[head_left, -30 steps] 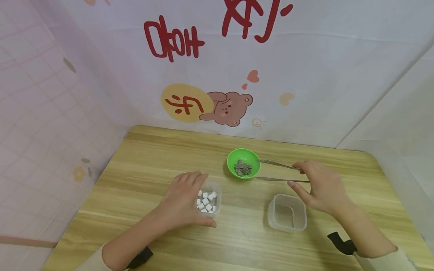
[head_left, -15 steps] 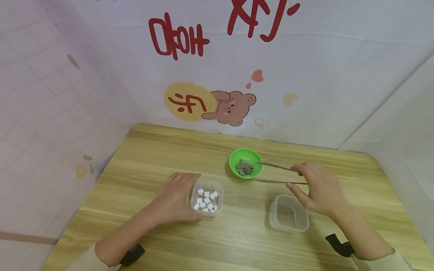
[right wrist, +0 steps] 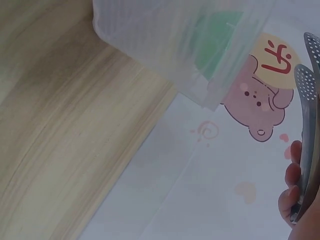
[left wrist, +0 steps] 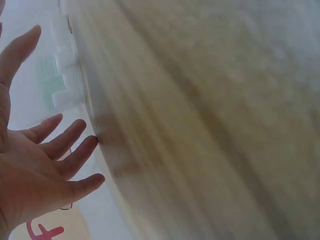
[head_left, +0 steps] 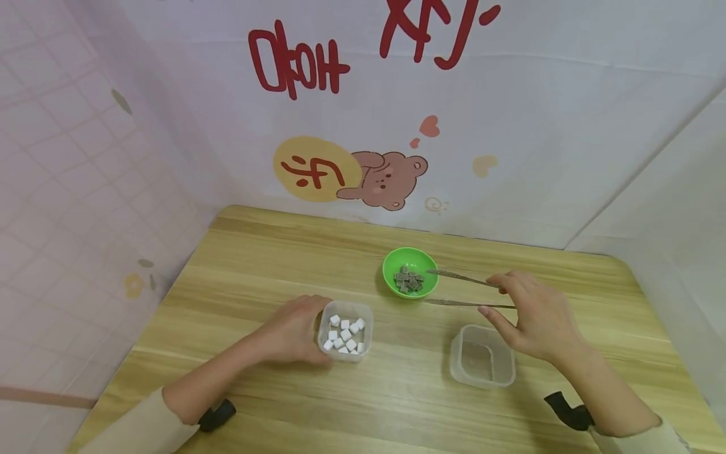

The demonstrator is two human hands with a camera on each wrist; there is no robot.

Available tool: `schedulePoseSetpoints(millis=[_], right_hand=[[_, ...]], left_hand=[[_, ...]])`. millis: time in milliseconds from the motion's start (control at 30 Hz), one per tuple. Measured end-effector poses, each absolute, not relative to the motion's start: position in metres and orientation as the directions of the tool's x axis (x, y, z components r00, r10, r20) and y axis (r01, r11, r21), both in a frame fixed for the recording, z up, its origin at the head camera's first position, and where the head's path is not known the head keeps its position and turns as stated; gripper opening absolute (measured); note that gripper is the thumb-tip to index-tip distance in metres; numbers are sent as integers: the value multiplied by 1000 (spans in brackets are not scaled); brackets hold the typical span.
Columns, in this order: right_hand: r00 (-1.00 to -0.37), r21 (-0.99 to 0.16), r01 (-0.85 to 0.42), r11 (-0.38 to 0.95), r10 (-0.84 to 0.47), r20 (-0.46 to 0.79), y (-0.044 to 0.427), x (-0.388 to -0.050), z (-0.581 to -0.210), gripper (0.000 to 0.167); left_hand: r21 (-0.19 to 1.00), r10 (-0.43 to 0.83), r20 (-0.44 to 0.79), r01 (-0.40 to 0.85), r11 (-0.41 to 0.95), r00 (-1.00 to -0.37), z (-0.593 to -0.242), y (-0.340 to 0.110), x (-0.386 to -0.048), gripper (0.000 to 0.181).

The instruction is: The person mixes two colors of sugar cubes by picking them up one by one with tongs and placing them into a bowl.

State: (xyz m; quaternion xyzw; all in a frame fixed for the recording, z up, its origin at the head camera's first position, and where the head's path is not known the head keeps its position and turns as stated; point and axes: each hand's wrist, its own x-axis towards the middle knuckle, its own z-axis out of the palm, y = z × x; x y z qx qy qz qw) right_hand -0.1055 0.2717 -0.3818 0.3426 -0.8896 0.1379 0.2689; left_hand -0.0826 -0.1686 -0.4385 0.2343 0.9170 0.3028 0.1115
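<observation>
Metal tongs (head_left: 462, 277) are pointing toward nine o'clock in the head view, their two arms parted. The right hand (head_left: 535, 318), at their three o'clock end, is grasping them between thumb and curled fingers. Just at the tips, toward ten o'clock, a green bowl (head_left: 411, 255) is holding gray cubes (head_left: 408, 282). A translucent tub (head_left: 478, 356) is standing at six o'clock from the tongs. Toward eight o'clock from the bowl, a cube tub (head_left: 353, 309) is containing white cubes (head_left: 346, 335). The left hand (head_left: 295, 328), at its nine o'clock, is holding nothing, fingers spreading beside it; contact cannot be told. Bowl and tubs are resting on a wood-grain table (head_left: 261, 265). Beyond its twelve o'clock edge, a cartoon bear (head_left: 382, 180) is showing on a white backdrop (head_left: 522, 107).
</observation>
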Motion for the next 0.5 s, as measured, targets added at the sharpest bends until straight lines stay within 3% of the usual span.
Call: schedulePoseSetpoints(millis=[500], right_hand=[[-591, -51, -698, 714, -535, 603, 265, -99, -376, 58]], left_hand=[[615, 516, -46, 383, 689, -855, -436, -164, -81, 86]])
